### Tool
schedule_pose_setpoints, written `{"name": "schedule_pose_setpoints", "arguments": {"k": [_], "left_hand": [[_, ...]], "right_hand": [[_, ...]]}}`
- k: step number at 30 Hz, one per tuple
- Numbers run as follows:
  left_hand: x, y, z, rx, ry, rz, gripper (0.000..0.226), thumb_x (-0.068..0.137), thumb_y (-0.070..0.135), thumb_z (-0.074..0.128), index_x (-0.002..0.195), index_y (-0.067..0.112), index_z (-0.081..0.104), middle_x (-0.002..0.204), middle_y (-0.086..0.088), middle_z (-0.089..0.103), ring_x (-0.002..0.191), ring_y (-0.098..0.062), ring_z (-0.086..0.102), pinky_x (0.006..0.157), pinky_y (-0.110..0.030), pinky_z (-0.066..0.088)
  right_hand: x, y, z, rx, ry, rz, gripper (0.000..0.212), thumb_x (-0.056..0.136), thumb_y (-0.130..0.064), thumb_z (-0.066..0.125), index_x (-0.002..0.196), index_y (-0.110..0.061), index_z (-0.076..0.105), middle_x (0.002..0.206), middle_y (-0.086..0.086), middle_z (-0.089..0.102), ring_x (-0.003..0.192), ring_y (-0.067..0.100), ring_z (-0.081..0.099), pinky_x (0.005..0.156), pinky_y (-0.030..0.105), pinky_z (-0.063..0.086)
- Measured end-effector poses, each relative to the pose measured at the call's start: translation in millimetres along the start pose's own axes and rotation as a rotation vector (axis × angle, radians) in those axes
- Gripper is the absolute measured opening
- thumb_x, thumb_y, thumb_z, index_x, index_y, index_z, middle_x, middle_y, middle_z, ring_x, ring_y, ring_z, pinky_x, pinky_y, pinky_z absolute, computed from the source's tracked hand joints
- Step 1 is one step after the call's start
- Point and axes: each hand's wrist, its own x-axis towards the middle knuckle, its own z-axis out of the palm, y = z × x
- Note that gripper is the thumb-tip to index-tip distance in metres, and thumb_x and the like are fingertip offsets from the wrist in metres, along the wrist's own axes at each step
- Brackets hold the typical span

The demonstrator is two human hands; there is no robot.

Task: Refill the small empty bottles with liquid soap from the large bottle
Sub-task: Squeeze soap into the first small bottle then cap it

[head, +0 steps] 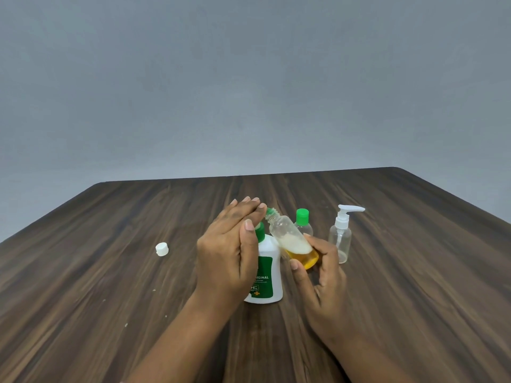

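Far left on the dark wooden table (83,272): a white cap (161,249), lying alone, well apart from everything else. Moving in now to the left hand (232,244), raised edge-on, fingers straight and pressed together, thumb pointing up, gripping nothing. Fingertips right up at the mouth of the tilted bottle, though cannot tell whether actually touching it. Just behind that hand, upright on the table, the large bottle (266,272): white body, green label, green cap peeking out beside the thumb, left side hidden by the palm. Next along, the small bottle (287,233), clear, lifted off the table and tipped with its threaded neck up and to the left. Amber liquid pooled at the low end under a layer of white foam. A sliver of green at the mouth, too little to say what. Clamped around its base, the right hand (323,275), thumb on the near side, fingers curled round the far side. Behind, standing upright, a green-capped bottle (302,222), clear-bodied. Farthest right, a pump bottle (341,239), clear with a white pump head, upright, just beside the right hand.
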Motion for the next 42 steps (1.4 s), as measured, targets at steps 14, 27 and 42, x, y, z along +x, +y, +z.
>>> {"name": "schedule_pose_setpoints", "arguments": {"k": [14, 27, 42], "left_hand": [[7, 2, -3, 0.044, -0.033, 0.014, 0.044, 0.098, 0.017, 0.031, 0.106, 0.000, 0.071, 0.111, -0.010, 0.069, 0.111, -0.017, 0.063, 0.100, -0.035, 0.047], [-5, -4, 0, -0.016, -0.019, 0.011, 0.045, 0.100, 0.019, 0.029, 0.110, -0.002, 0.068, 0.115, -0.013, 0.067, 0.116, -0.020, 0.060, 0.101, -0.039, 0.047], [-6, -7, 1, -0.039, -0.013, 0.006, 0.043, 0.098, 0.015, 0.030, 0.109, -0.001, 0.068, 0.114, -0.013, 0.068, 0.116, -0.020, 0.061, 0.100, -0.041, 0.047]], "right_hand": [[2, -3, -1, -0.012, -0.011, -0.013, 0.031, 0.090, -0.029, 0.054, 0.121, -0.029, 0.045, 0.094, -0.017, 0.059, 0.075, 0.001, 0.059, 0.063, 0.009, 0.045], [0, -3, -2, 0.000, -0.012, 0.014, 0.029, 0.091, -0.036, 0.054, 0.118, -0.032, 0.045, 0.094, -0.014, 0.060, 0.077, 0.005, 0.061, 0.062, 0.012, 0.047], [0, 0, -2, -0.018, -0.020, 0.022, 0.028, 0.091, -0.036, 0.053, 0.118, -0.031, 0.046, 0.092, -0.014, 0.059, 0.073, 0.007, 0.060, 0.060, 0.014, 0.047]]}}
